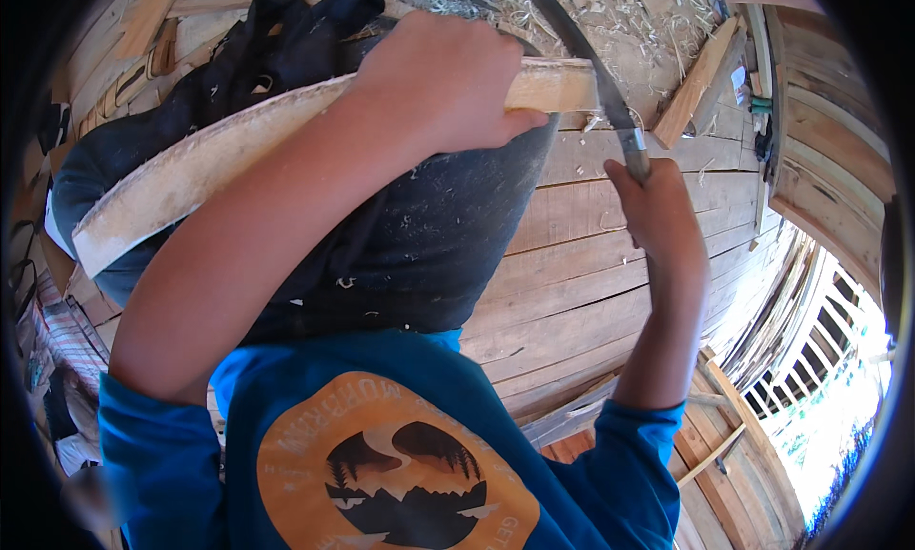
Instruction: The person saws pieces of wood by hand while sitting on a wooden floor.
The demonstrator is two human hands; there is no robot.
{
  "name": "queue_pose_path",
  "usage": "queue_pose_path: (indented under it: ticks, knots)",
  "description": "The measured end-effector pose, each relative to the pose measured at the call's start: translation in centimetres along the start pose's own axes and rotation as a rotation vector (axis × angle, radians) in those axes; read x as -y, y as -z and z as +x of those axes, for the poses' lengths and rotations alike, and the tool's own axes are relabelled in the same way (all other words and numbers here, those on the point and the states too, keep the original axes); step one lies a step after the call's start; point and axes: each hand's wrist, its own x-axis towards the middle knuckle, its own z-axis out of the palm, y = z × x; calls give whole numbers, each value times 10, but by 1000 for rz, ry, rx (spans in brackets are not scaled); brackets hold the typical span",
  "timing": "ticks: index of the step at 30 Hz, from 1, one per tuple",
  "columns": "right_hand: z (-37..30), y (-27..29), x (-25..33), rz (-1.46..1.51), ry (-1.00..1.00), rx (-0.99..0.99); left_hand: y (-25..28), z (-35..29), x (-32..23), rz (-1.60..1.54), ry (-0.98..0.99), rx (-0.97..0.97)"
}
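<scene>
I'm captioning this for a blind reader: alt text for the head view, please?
A person's left hand grips a long, curved piece of wood across dark-clad legs, while the right hand holds a long-bladed tool beside the wood's right end. Pale shavings litter the plank floor.

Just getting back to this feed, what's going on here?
The left hand grips a curved strip of wood lying across dark-clothed legs. The right hand holds a long-bladed tool by its handle, blade at the strip's right end; contact is unclear. Shavings litter the floor beyond.
</scene>
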Motion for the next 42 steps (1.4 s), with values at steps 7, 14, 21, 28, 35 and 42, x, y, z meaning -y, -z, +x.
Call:
queue_pose_path:
  ticks: [7,14,21,28,35,42]
  knots:
    - [-24,-2,8,-16,-32,54,-6,-10,-5,-18,16,27]
    - [-34,-4,5,38,-113,55,-7,-13,-6,-61,5,20]
    - [-43,-6,2,71,-187,53,-4,-17,-11,-69,3,23]
    - [-51,-18,-11,137,-120,-18,-5,-19,-13,-93,4,15]
    - [-34,-57,-32,367,-17,-104,-1,-15,-9,-138,27,43]
    - [-23,-93,-38,685,-21,-174,8,-12,-8,-158,48,105]
